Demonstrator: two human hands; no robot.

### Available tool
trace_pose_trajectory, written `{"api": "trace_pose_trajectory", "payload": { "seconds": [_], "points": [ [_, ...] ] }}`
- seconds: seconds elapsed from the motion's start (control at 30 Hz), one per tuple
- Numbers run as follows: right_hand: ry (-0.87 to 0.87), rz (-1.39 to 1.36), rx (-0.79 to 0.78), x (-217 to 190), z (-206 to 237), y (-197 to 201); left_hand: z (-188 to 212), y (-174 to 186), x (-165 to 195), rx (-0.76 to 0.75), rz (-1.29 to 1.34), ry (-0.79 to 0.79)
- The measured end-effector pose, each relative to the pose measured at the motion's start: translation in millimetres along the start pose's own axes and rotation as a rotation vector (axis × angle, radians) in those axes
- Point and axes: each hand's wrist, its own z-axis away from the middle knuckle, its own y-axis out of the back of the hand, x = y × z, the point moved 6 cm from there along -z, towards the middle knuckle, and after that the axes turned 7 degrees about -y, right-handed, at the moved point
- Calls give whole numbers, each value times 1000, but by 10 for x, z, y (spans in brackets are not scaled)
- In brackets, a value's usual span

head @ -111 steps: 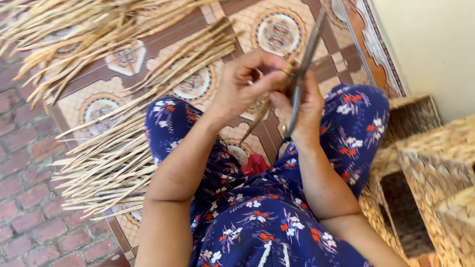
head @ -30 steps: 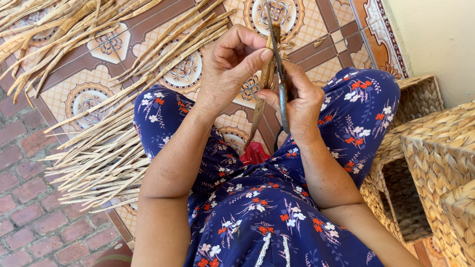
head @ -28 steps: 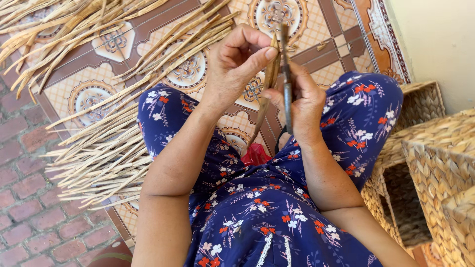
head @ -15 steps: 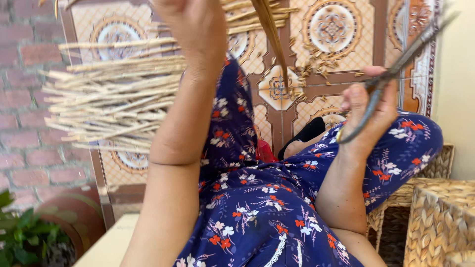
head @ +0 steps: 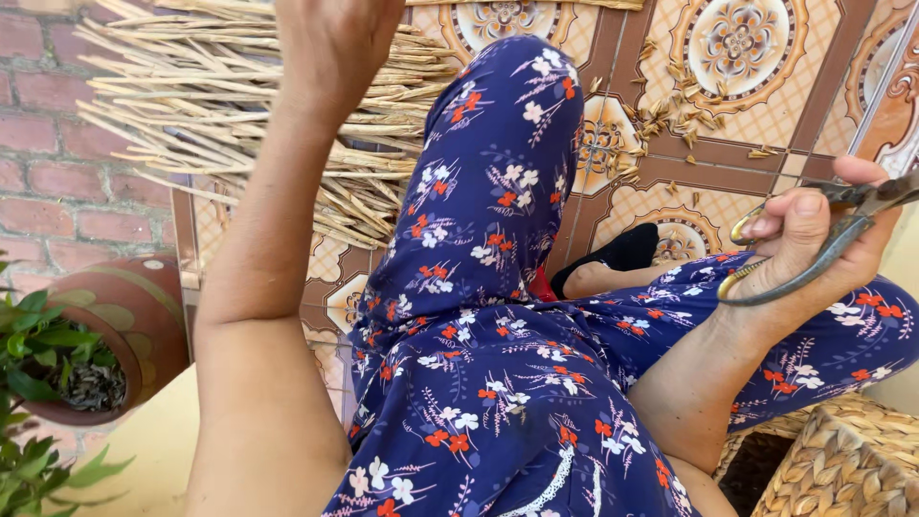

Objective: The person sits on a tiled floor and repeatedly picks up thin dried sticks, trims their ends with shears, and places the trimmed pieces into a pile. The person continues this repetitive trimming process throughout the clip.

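Right hand gripping dark metal scissors, fingers curled through the loops. Left hand raised over pale dried straw bundle; finger state impossible to tell.

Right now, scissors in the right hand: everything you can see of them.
The scissors look like dark, worn metal with brass-coloured loop handles. The right hand grips them, fingers through the loops, palm towards the camera, above the floral-clothed leg. Blades point up and right, running out of view at the edge, so whether they are open is unclear. Nothing else touches them.
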Motion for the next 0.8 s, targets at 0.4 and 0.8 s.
{"api": "trace_pose_trajectory", "payload": {
  "seconds": [0.4, 0.8],
  "points": [
    [-150, -148, 31, 400, -284, -248, 341, -2313, 26, -340, 450, 218],
    [-368, -144, 25, 730, -583, -424, -728, -3447, 482, -438, 212, 111]
  ]
}}
